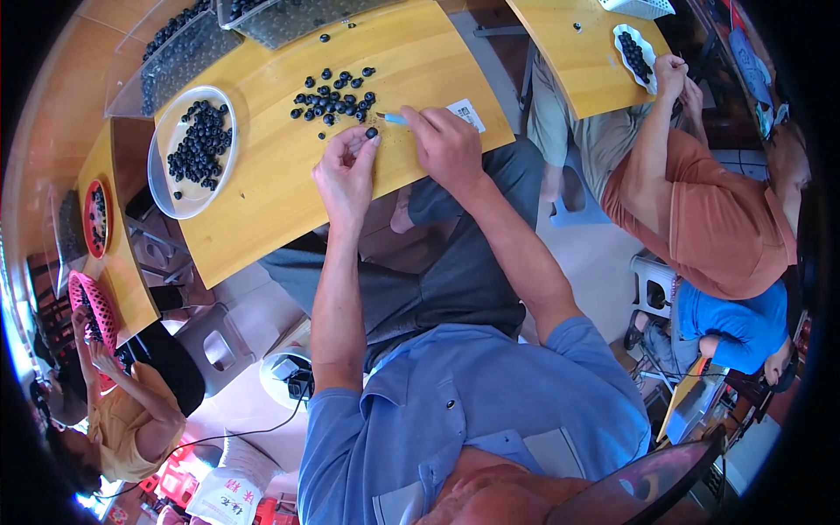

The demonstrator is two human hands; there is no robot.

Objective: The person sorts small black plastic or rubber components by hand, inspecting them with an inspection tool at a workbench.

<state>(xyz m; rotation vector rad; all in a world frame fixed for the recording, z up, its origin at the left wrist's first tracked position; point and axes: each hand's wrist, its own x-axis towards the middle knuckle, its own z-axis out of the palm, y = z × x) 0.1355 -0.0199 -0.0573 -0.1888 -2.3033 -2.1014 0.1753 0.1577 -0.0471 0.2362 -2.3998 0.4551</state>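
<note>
My left hand is closed in a pinch on a small dark round bead, held above the near edge of the wooden table. My right hand is wrapped round a slim tool with a blue handle and a narrow brownish end. The tool's tip points left, just above the held bead and apart from it. Beyond both hands lies a loose pile of similar dark beads, with fine crumbs beside it. The exact kind of bead and tool cannot be made out.
At the left stands a round clear tub with many dark beads. Clear bins of beads stand at the far edge. A white printed card lies right of my right hand. Other people sit at tables on both sides, one beside a white dish.
</note>
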